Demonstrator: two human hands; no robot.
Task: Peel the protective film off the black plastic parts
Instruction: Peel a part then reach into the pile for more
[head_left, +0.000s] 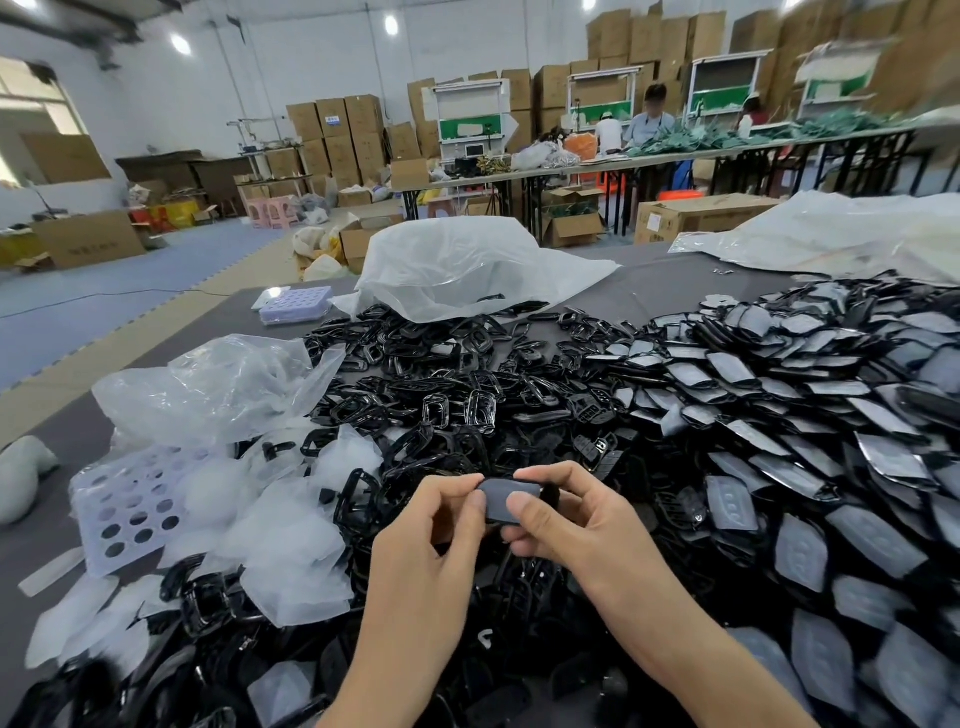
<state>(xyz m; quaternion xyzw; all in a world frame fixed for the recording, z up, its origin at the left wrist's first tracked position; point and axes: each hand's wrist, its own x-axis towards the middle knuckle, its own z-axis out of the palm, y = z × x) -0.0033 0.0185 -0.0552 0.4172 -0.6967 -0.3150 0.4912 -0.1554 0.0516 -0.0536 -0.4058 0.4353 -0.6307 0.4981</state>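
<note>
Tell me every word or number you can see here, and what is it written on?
None can be read.
Stacked box, blue label: too blurred.
Floor box, faint print: too blurred.
Long box, side label: too small.
Held part: no writing shows.

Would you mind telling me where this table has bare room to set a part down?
Bare tabletop shows at the far side, between the white bag and the clear sheet, and at the left edge beside the perforated tray. The middle and right are heaped with black parts.
</note>
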